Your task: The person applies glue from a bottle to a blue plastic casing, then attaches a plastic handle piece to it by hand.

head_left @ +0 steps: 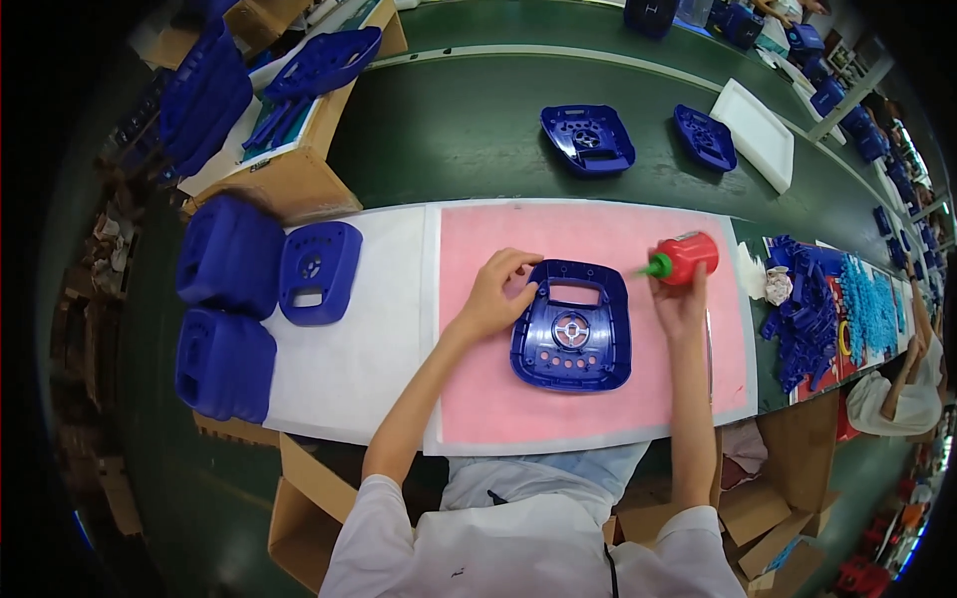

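Left hand touching far-left corner of blue panel; whether it is pinching the edge, cannot tell. Right hand is grasping red bottle, green nozzle pointing left. Panel is lying hollow side up on pink mat, between the hands. Stacked blue shells are standing at left; two similar panels are resting on the far green bench.

White short-sleeved shirt, small dark mark on its front, thin black cord, pale blue trousers
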A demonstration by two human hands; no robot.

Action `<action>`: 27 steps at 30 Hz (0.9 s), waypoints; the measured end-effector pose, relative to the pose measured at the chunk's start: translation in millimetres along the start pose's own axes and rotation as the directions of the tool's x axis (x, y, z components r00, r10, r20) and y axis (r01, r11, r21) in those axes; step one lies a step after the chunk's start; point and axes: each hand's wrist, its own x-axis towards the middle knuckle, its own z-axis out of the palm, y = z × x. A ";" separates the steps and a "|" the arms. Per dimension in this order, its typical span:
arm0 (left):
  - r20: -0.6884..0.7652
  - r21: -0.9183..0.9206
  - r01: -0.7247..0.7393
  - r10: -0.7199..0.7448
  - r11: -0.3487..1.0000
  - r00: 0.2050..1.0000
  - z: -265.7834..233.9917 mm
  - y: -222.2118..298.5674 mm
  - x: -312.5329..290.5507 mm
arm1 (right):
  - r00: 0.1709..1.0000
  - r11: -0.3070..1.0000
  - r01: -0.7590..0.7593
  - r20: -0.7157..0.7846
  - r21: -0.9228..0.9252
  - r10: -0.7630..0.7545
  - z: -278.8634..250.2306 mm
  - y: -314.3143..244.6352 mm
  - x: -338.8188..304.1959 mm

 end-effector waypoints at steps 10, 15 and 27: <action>-0.253 0.193 0.147 -0.095 0.970 0.963 5.9 0.9 -11.8 | 0.979 0.957 0.189 -0.031 -0.222 -0.200 18.2 43.9 -9.6; -0.278 0.287 0.229 -0.148 0.930 0.949 8.1 2.7 -13.8 | 0.985 0.937 0.168 0.008 -0.307 -0.174 28.6 50.5 -10.4; -0.263 0.274 0.244 -0.172 0.930 0.949 7.3 -0.4 -14.6 | 0.984 0.916 0.169 0.008 -0.365 -0.178 28.2 52.7 -11.1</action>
